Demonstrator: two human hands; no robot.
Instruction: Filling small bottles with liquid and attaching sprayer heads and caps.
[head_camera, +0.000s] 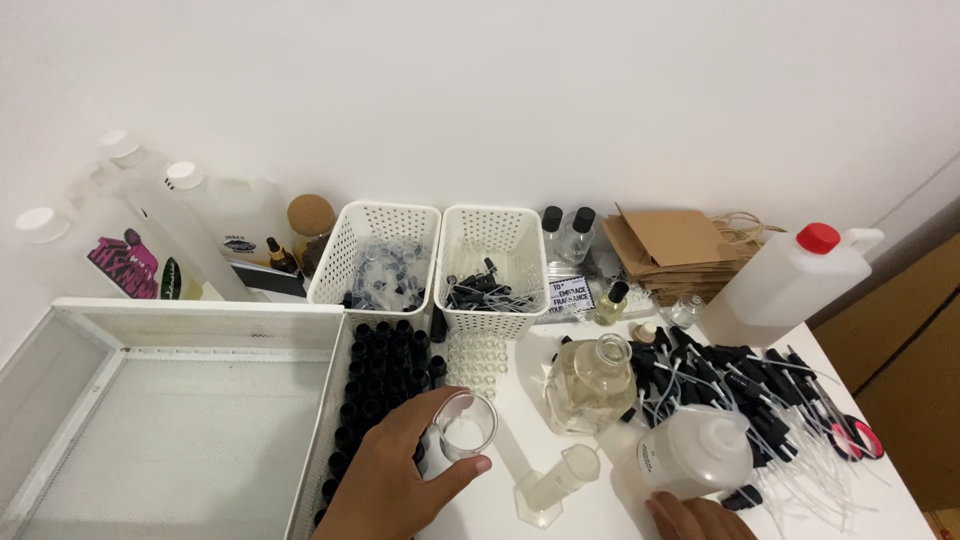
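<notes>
A white worktable (600, 505), seen from above, is crowded with perfume-filling supplies. The person's left hand (395, 475) is near the front edge, fingers and thumb curled around a small clear glass beaker (466, 424) that stands upright just right of a block of small black-capped vials (385, 385); the beaker looks empty or nearly so. The right hand (695, 518) shows only in part at the bottom edge, just below a squat frosted plastic bottle (695, 450); whether its fingers are spread or closed cannot be told.

Between the hands a small plastic measuring cylinder (560, 480) lies tipped on its side, holding a little pale liquid. Behind it stands a square glass decanter (590, 385) of pale yellow liquid, open at the neck. To the right lies a heap of black spray pumps (740, 385) with thin white tubes, not yet fitted to anything. A cluster of small clear vials (478, 358) behind the beaker appears uncapped. Far back are two white perforated baskets (490, 265) of parts and a large jug with a red cap (785, 280). A large white mesh tray (150, 420) fills the left.

Filling seems to be at an early stage.
</notes>
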